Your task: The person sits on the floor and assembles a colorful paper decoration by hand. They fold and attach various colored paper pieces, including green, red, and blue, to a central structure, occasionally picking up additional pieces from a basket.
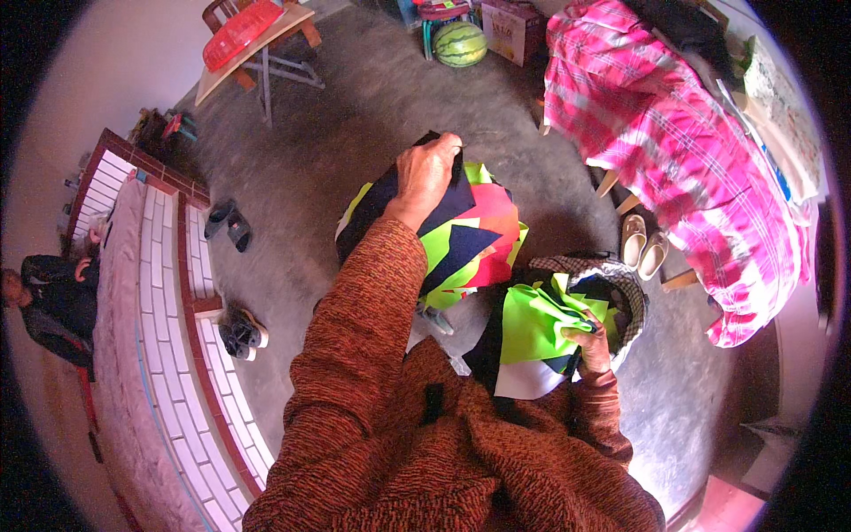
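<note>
My left hand (424,182) is closed on the top edge of a dark navy cloth piece (456,191). Below it sits a rounded heap of cloth pieces (492,217) in navy, neon yellow-green and coral; whatever supports the heap is hidden. Nearer to me on the right, my right hand (589,344) grips a bunch of neon green cloth pieces (532,321), with white and navy pieces among them. This bunch overlaps a basket (636,301) with a checked cloth rim. Dark contents show inside the basket, but I cannot tell what they are.
A pink plaid cloth (656,151) covers furniture on the right, with beige shoes (651,255) beside it. A watermelon (460,44) and a box (512,31) are at the back. Slippers (238,229) and dark shoes (241,335) lie by the white-tiled ledge (168,293). Another person (58,297) is far left.
</note>
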